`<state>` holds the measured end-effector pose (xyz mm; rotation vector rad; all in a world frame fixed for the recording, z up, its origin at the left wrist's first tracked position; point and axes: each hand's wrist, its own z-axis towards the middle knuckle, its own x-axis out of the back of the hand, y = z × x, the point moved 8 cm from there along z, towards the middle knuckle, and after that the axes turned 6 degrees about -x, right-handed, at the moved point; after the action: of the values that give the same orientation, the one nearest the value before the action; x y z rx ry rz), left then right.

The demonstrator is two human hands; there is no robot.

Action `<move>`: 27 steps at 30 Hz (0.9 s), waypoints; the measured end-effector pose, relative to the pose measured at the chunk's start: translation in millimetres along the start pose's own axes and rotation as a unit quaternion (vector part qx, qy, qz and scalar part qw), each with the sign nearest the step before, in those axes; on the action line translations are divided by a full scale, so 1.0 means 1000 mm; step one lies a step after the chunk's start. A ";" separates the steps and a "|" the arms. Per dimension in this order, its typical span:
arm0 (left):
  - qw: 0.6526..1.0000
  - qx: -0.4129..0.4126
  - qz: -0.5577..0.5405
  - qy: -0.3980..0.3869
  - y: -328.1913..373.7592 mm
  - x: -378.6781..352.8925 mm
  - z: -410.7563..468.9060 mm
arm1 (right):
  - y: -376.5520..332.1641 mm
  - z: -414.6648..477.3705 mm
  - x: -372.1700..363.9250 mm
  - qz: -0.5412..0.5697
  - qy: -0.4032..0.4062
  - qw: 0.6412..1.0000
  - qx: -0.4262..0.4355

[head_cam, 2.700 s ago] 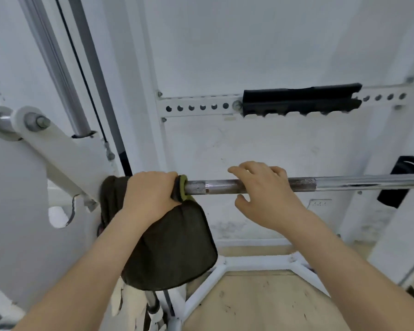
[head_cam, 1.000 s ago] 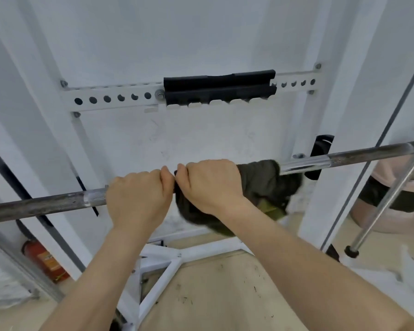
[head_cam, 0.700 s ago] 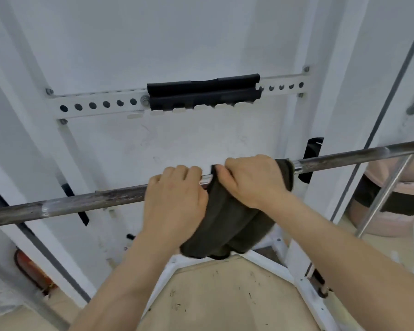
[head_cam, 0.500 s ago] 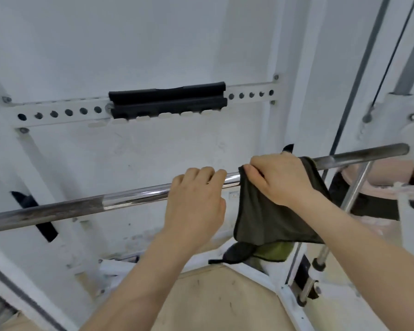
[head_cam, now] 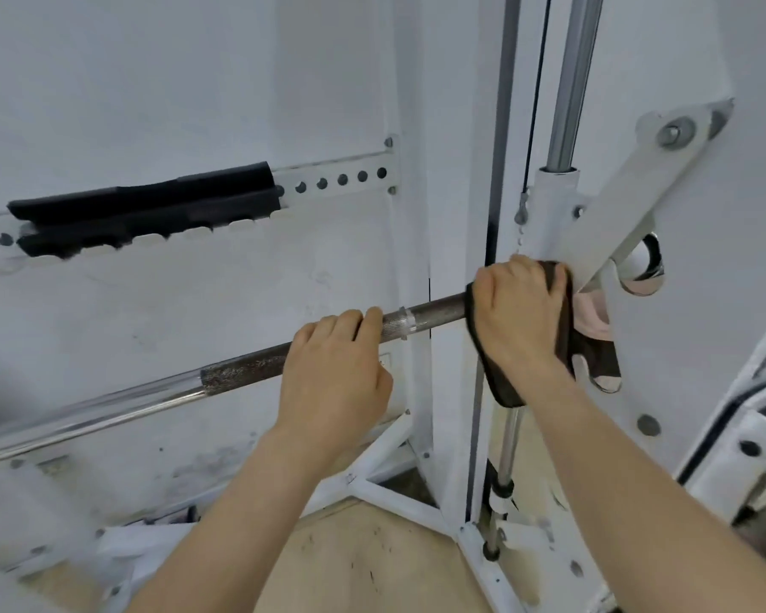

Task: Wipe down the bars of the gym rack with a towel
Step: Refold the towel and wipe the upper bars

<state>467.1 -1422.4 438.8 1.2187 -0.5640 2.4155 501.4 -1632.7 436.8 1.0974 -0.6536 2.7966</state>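
A steel bar runs across the white gym rack, rising from lower left to right, with a knurled dark section in the middle. My left hand grips the bar from above near its middle. My right hand grips a dark olive towel wrapped round the bar at its right end, close against the white pivot bracket. The towel's loose end hangs below my right wrist.
A white upright post and a chrome guide rod stand just behind the bar's right end. A perforated white crossbar with a black pad sits on the back panel. White base struts cross the wooden floor below.
The towel passed from my left hand to my right, which slid it along the bar to the right end by the bracket. My left hand followed along the bar, and my view swung right.
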 end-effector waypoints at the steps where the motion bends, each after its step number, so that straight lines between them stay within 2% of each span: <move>1: 1.000 0.005 0.002 -0.004 0.001 -0.001 0.002 | -0.009 -0.009 -0.001 0.024 -0.001 1.000 0.004; 4: 1.000 0.016 0.007 -0.016 0.009 -0.005 0.011 | -0.017 -0.030 0.000 0.080 -0.005 0.994 0.073; 6: 1.000 0.016 0.006 -0.017 0.013 -0.006 0.015 | -0.004 -0.029 0.000 0.047 -0.022 0.988 0.146; 8: 1.000 0.012 0.001 -0.014 0.015 -0.008 0.018 | 0.018 -0.020 -0.002 -0.006 -0.035 0.984 0.177; 11: 1.000 0.007 -0.007 -0.009 0.014 -0.009 0.016 | 0.037 -0.024 -0.006 0.004 -0.016 0.994 0.106; 13: 1.000 -0.001 -0.016 0.000 0.012 -0.009 0.015 | 0.033 -0.037 -0.009 0.091 0.009 0.996 0.017; 14: 1.000 -0.009 -0.021 0.004 0.011 -0.009 0.013 | 0.032 -0.045 -0.007 0.163 0.022 0.985 -0.042; 16: 0.999 -0.023 -0.029 0.013 0.009 -0.009 0.011 | 0.036 -0.062 -0.002 0.322 0.059 0.929 -0.174; 17: 0.999 -0.029 -0.030 0.015 0.008 -0.009 0.010 | 0.046 -0.070 -0.002 0.390 0.081 0.881 -0.257; 18: 0.999 -0.031 -0.031 0.015 0.009 -0.010 0.010 | 0.058 -0.078 -0.007 0.446 0.092 0.818 -0.352; 19: 0.999 -0.032 -0.034 0.016 0.008 -0.011 0.009 | 0.066 -0.086 -0.018 0.502 0.070 0.736 -0.450; 20: 0.999 -0.033 -0.037 0.017 0.008 -0.012 0.009 | 0.065 -0.090 -0.034 0.564 0.003 0.637 -0.525; 21: 0.999 -0.033 -0.040 0.017 0.008 -0.013 0.009 | 0.056 -0.089 -0.047 0.628 -0.068 0.537 -0.559; 22: 0.998 -0.033 -0.041 0.017 0.009 -0.013 0.009 | 0.046 -0.078 -0.050 0.679 -0.110 0.466 -0.558; 23: 0.998 -0.032 -0.040 0.019 0.009 -0.014 0.010 | 0.041 -0.063 -0.049 0.708 -0.118 0.430 -0.548; 24: 0.998 -0.032 -0.041 0.021 0.009 -0.015 0.010 | 0.037 -0.047 -0.043 0.722 -0.100 0.419 -0.541; 27: 0.998 -0.032 -0.048 0.007 0.010 -0.014 0.011 | 0.023 -0.022 -0.033 0.713 -0.035 0.444 -0.542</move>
<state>477.3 -1438.6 431.3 1.1758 -0.5606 2.3070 507.0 -1641.7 391.5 0.0944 -3.8336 1.3638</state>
